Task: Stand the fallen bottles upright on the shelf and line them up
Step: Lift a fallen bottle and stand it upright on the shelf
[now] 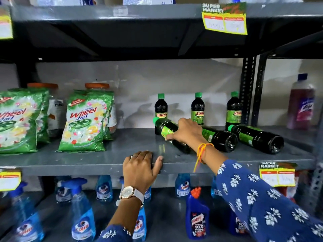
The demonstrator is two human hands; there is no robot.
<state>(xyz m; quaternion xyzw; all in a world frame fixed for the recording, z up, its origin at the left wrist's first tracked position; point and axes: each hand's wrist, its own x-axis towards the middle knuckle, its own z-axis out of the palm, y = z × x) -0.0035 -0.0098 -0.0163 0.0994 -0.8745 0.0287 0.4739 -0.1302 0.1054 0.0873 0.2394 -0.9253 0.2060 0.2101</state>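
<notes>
Three dark bottles with green caps lie on their sides on the grey middle shelf. My right hand is closed over the leftmost fallen bottle, whose cap points left. The second fallen bottle and the third fallen bottle lie to its right, bases toward me. Behind them three identical bottles stand upright: one standing bottle at the left, another standing bottle in the middle, a last standing bottle by the post. My left hand rests on the shelf's front edge, holding the lip.
Green detergent packs and orange-lidded jars stand at the left of the shelf. A pink bottle stands beyond the slotted post. Blue spray bottles and toilet cleaner fill the shelf below. The upper shelf hangs overhead.
</notes>
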